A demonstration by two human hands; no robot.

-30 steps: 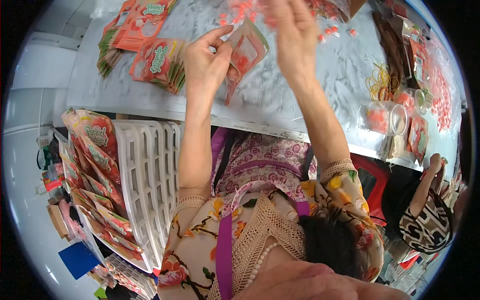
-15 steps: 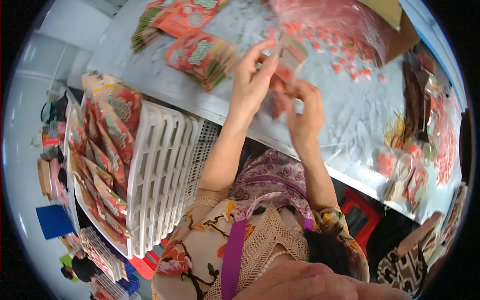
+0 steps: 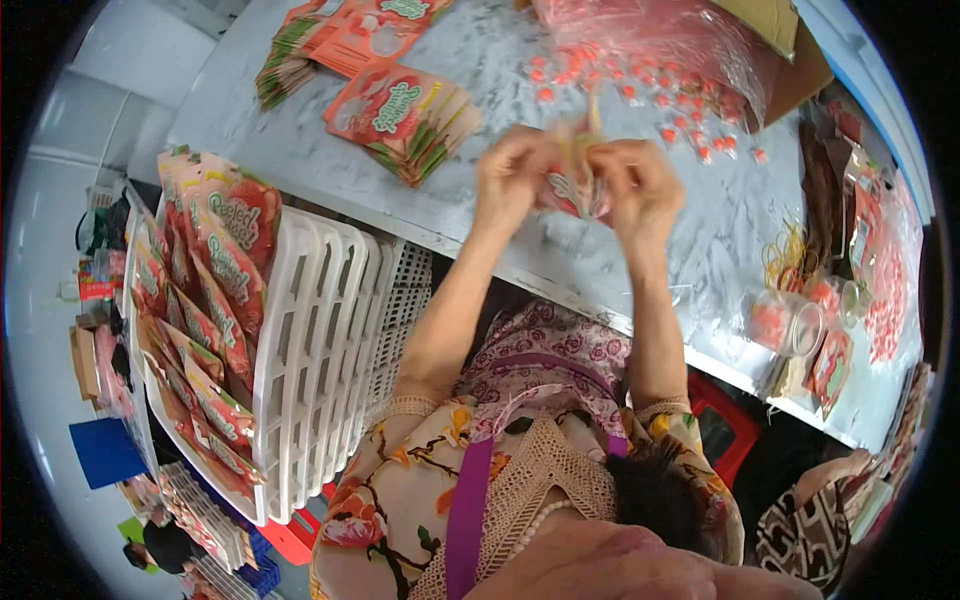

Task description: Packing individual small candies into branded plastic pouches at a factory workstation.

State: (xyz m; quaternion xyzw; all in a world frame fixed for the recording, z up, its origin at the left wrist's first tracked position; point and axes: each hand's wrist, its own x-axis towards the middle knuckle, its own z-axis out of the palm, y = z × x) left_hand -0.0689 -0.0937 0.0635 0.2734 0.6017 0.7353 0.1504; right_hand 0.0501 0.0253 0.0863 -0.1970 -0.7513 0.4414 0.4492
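Observation:
Over the marbled table, a small red and beige snack pouch [image 3: 568, 188] is held between my two hands, blurred by motion. My left hand [image 3: 508, 180] is closed on its left side, fingers bent around the edge. On the other side my right hand [image 3: 640, 190] pinches it with thumb and fingers. What is inside the pouch cannot be made out. To the left of my left hand lies a fanned stack of flat red pouches [image 3: 400, 108]. Beyond my right hand, small wrapped red candies [image 3: 688, 120] are scattered on the tabletop.
More stacked pouches [image 3: 375, 40] lie far left. A large clear plastic bag [image 3: 650, 40] and a cardboard box [image 3: 795, 88] stand at the back. White crates [image 3: 320, 330] holding filled pouches [image 3: 230, 235] stand left. A clear jar [image 3: 800, 325] lies right, near another person's arm [image 3: 832, 474].
Both hands have come nearer my body, and the right one has shifted rightward. The pouch has moved closer and been turned, its printed side now showing low between my hands.

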